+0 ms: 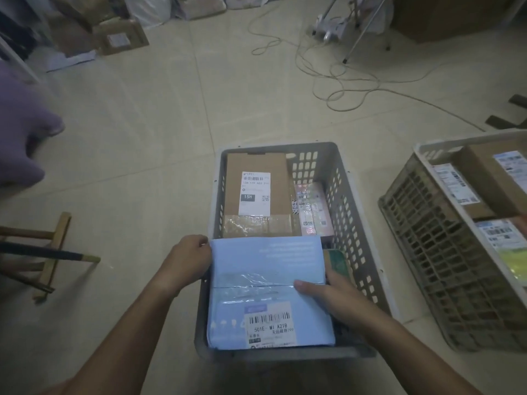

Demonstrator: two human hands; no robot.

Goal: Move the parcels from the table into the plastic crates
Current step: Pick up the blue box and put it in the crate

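Both hands grasp a blue parcel over the near end of the grey crate: left hand gripping its left edge, right hand its right. Beyond lie a brown box and a pink packet.

A pale blue parcel with a white barcode label lies in the grey crate. At the crate's far edge sits a brown box, with a pink packet beside it. The floor is beige tile.
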